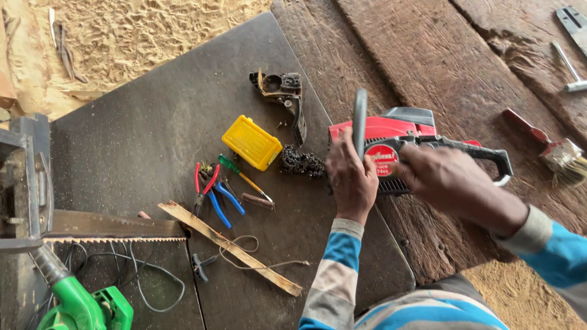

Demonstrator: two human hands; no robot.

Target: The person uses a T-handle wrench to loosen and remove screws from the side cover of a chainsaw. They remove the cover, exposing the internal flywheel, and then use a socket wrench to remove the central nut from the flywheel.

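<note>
The left hand [351, 177] and right hand [437, 177] cover the middle of the chainsaw body [403, 131]. The green blower [79, 305] and metal bar [575, 24] run off the edges.

A yellow box [252, 142], red pliers [204, 183], blue pliers [224, 200], a screwdriver [243, 176] and a brush [553, 149] lie about.

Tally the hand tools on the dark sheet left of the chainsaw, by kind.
Pliers: 2, red-handled, blue-handled
Screwdriver: 1
Total: 3
</note>
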